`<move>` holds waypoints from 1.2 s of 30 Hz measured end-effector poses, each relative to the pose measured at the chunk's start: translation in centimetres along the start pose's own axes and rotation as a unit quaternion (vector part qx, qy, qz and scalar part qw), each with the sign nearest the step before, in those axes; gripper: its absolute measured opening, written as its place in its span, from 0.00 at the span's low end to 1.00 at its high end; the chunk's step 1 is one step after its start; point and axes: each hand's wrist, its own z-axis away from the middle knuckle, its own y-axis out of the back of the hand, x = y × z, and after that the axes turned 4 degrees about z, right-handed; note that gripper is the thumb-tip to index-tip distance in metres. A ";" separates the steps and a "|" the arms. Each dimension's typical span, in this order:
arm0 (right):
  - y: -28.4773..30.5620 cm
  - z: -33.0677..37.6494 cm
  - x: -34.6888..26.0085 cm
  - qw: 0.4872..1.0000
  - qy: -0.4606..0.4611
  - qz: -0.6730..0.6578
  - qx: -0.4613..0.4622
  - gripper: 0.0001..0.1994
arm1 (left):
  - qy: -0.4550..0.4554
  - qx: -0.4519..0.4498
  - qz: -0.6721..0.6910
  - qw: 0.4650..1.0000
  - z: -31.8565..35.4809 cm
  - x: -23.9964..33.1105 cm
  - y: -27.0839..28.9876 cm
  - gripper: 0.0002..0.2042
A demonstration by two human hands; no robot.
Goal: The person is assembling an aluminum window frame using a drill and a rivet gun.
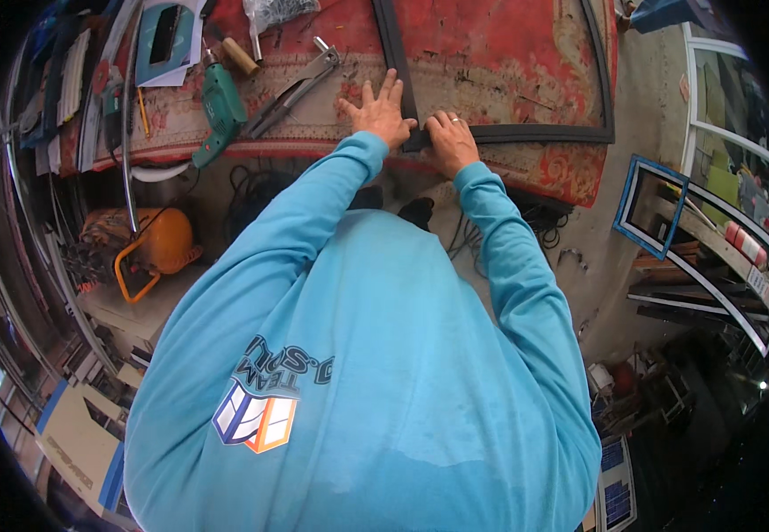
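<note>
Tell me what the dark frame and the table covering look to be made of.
Dark frame: probably coated metal, possibly plastic; matte, near-black, with straight, slim bars.
Table covering: likely cloth, perhaps printed sheet; dull, patterned red, stained and worn, weave unclear.

Holds the left arm point(265, 235) and the right arm point(522, 253) extended forward in long light-blue fabric sleeves point(309, 195), converging toward the wrists point(466, 166). Rests the bare left hand point(379, 115) palm down, with fingers fanned wide. Curls the fingers of the bare right hand point(450, 142) just beside it, back upward, wearing a slim metal ring point(455, 121) there.
</note>
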 end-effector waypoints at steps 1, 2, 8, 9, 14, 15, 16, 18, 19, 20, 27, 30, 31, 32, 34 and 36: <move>0.0 -0.1 0.1 1.000 0.007 -0.008 0.003 0.18 | 0.008 -0.001 -0.004 1.000 0.0 0.1 0.0 0.39; 0.0 -0.1 0.1 1.000 0.013 -0.005 -0.007 0.19 | 0.012 0.003 -0.004 1.000 0.0 0.3 0.1 0.39; 0.3 -0.4 0.0 0.999 0.029 0.016 -0.028 0.23 | 0.040 -0.004 -0.006 0.999 0.1 1.0 0.4 0.38; 0.4 -0.5 -0.1 0.999 0.016 0.018 -0.044 0.25 | 0.043 -0.002 -0.003 0.999 0.1 1.0 0.5 0.38; 0.7 -0.5 0.0 0.997 0.034 0.014 -0.060 0.24 | 0.027 0.003 0.004 1.000 0.1 0.6 0.7 0.38; 0.7 -0.4 0.0 0.998 0.045 0.023 -0.036 0.24 | 0.028 0.003 0.004 1.000 0.1 0.5 0.7 0.38; 0.6 -0.3 0.0 0.997 0.045 0.025 -0.049 0.24 | 0.027 -0.002 0.008 1.000 0.1 0.5 0.6 0.38; 0.4 -0.1 -0.2 0.997 0.047 0.056 -0.028 0.24 | 0.026 -0.004 0.014 1.000 0.0 0.3 0.5 0.38; 0.4 0.0 -0.3 0.997 0.061 0.050 -0.011 0.24 | 0.022 -0.003 0.011 1.000 -0.1 0.3 0.3 0.39; 0.4 0.1 -0.5 0.998 0.044 0.050 -0.022 0.24 | 0.012 0.005 0.014 1.000 -0.1 0.2 0.2 0.39; 1.5 2.9 -2.2 0.993 -0.075 -0.072 0.056 0.27 | -0.064 0.100 0.251 0.961 -0.1 -5.1 0.5 0.35; 1.7 6.0 -2.8 0.980 -0.134 -0.116 0.093 0.25 | -0.013 0.321 0.166 0.932 -0.1 -12.2 2.7 0.34; 1.6 7.3 -3.0 0.976 -0.137 -0.151 0.074 0.24 | 0.049 0.370 0.129 0.919 0.1 -15.3 3.5 0.34; 1.6 8.7 -3.1 0.971 -0.144 -0.175 0.074 0.22 | 0.073 0.352 0.127 0.925 0.2 -18.5 4.4 0.34; 1.3 11.3 -3.5 0.952 -0.206 -0.227 -0.003 0.20 | 0.193 0.431 0.153 0.868 -0.3 -24.1 5.7 0.36; 1.0 13.2 -3.9 0.950 -0.212 -0.219 -0.061 0.20 | 0.261 0.353 0.201 0.876 -0.9 -28.4 5.9 0.40</move>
